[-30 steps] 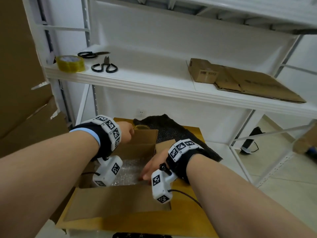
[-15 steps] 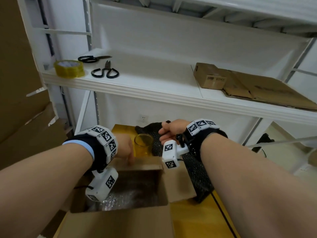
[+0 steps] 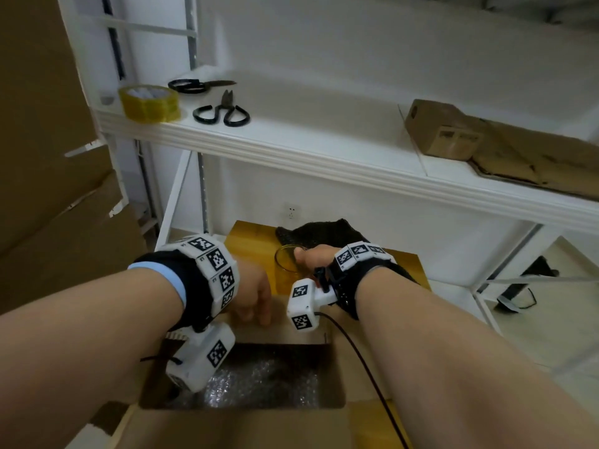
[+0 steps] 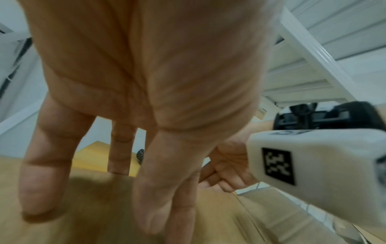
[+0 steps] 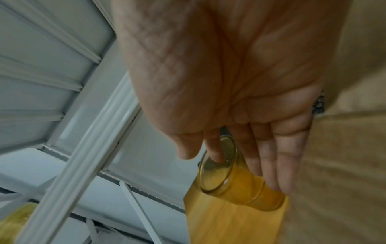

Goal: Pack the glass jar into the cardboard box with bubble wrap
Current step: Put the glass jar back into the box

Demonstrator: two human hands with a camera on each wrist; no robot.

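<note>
Yellow table (image 3: pixel 249 236); hands hide glass jar (image 3: pixel 287 270) partly.

- Left forearm (image 3: pixel 81 319): bare, with a light-blue cuff edge under a black wrist strap (image 3: pixel 181 286).
- Each wrist strap carries a band of white blocks printed with black square markers (image 3: pixel 217 273).
- Under each strap hangs a white camera housing (image 3: pixel 202 358) with a thin dark cable (image 3: pixel 366 364).

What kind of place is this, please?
Probably a packing or storage room: white metal shelving holds a tape roll, scissors and flattened cardboard, and an open cardboard box lined with bubble wrap stands below.
</note>
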